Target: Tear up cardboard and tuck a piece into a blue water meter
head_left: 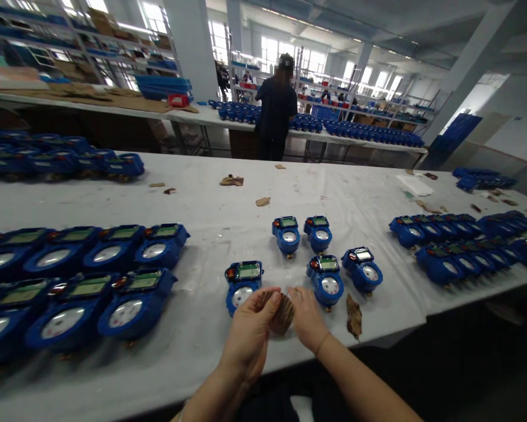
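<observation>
My left hand (251, 328) pinches a brown, ridged piece of cardboard (282, 316) between thumb and fingers, just above the table's front edge. At the far edge of that piece, the bent fingers of my right hand (308, 322) are closed on it; their tips are partly hidden. Right behind my left hand stands a blue water meter (242, 284) with a round dial and a small display. Another blue meter (327, 281) is just beyond my right hand, with one more (363, 269) to its right. A torn brown scrap (353, 316) lies right of my right wrist.
Two more meters (286, 235) stand farther back. Rows of blue meters (126, 305) fill the left side, with other rows (452, 258) on the right. Brown scraps (232, 180) dot the white tabletop (201, 205). Across the aisle, a person (277, 108) stands at another meter-covered bench.
</observation>
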`<control>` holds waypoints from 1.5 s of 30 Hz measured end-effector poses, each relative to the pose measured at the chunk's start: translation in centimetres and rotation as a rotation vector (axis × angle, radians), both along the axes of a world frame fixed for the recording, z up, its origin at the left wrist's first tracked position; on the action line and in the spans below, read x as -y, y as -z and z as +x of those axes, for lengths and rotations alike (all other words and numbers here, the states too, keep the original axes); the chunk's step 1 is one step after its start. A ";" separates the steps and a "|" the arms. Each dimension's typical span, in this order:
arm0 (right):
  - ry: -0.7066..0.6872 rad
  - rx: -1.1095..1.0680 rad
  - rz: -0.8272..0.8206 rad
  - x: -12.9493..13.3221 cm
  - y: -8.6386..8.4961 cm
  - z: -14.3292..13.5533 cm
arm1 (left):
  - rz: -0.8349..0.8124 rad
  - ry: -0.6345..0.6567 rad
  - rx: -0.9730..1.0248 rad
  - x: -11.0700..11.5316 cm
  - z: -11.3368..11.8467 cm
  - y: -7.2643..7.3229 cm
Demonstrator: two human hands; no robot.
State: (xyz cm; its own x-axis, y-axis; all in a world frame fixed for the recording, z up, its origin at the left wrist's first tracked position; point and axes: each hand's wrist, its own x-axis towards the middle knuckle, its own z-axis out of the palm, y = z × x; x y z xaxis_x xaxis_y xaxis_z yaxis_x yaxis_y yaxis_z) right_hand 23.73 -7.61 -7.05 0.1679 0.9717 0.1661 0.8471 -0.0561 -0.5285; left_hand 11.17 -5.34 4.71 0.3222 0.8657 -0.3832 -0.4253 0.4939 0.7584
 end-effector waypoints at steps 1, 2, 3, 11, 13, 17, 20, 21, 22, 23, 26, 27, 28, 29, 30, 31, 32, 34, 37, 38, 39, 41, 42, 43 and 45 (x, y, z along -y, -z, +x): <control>-0.017 -0.082 0.045 0.2 -0.5 -0.1 | -0.005 -0.016 0.001 -0.1 -0.2 0.1; -0.014 -0.213 0.104 0.6 -1.5 -0.2 | -0.012 -0.032 -0.003 -0.2 -0.4 0.3; 0.003 -0.398 0.178 1.1 -2.6 -0.3 | -0.017 -0.045 -0.009 -0.3 -0.5 0.3; 0.013 -1.137 0.182 2.3 -10.8 -2.4 | 0.150 0.098 -0.059 -0.8 -0.7 -0.7; 0.082 -1.136 0.196 2.1 -11.1 -2.3 | 0.190 0.170 -0.062 -1.0 -1.2 -1.2; 0.141 -1.071 0.222 2.3 -11.3 -1.6 | 0.296 0.335 -0.176 -1.6 -2.1 -2.0; 0.126 -0.944 0.238 2.8 -11.8 -1.4 | 0.405 0.375 -0.317 -2.1 -2.3 -2.6; 0.108 -0.889 0.239 2.9 -12.0 -1.4 | 0.435 0.372 -0.343 -2.3 -2.3 -2.8; 0.091 -0.850 0.238 3.0 -12.2 -1.5 | 0.457 0.371 -0.363 -2.4 -2.2 -3.0; 0.079 -0.838 0.232 3.0 -12.4 -1.6 | 0.474 0.372 -0.378 -2.4 -2.1 -3.1; 0.094 -0.969 0.221 3.0 -12.6 -2.0 | 0.524 0.396 -0.412 -2.1 -1.8 -3.0; 0.108 -1.053 0.236 3.0 -12.5 -2.1 | 0.539 0.394 -0.413 -1.9 -1.7 -2.8; 0.123 -1.140 0.255 2.9 -12.2 -2.2 | 0.550 0.386 -0.411 -1.6 -1.7 -2.5; 0.132 -1.228 0.270 2.9 -11.9 -2.2 | 0.553 0.379 -0.410 -1.4 -1.6 -2.2; 0.157 -1.316 0.288 2.8 -11.5 -2.1 | 0.542 0.369 -0.409 -1.3 -1.6 -1.9; 0.207 -1.400 0.313 2.7 -10.9 -1.8 | 0.515 0.345 -0.407 -1.2 -1.6 -1.7; 0.282 -1.456 0.347 2.5 -10.3 -1.3 | 0.475 0.294 -0.395 -1.1 -1.6 -1.5; 0.459 -1.417 0.405 2.1 -8.5 -0.3 | 0.349 0.150 -0.310 -1.1 -1.6 -1.2; 0.384 -0.914 0.275 1.2 -5.0 1.0 | 0.127 0.041 -0.074 -1.2 -1.3 -1.2; 0.284 -0.733 0.232 0.8 -3.7 1.1 | 0.070 0.060 0.000 -1.1 -1.2 -1.2; 0.195 -0.595 0.202 0.4 -2.5 1.1 | 0.024 0.087 0.054 -1.0 -1.0 -1.1; 0.090 -0.462 0.189 -0.2 -0.7 0.9 | -0.021 0.120 0.125 -0.7 -0.8 -0.9; 0.072 -0.441 0.186 -0.4 -0.2 0.8 | -0.024 0.126 0.145 -0.6 -0.8 -0.8; 0.068 -0.436 0.182 -0.3 0.0 0.7 | -0.025 0.129 0.162 -0.5 -0.8 -0.6; 0.073 -0.444 0.190 0.4 -0.9 0.3 | -0.024 0.131 0.202 -0.4 -1.0 -0.3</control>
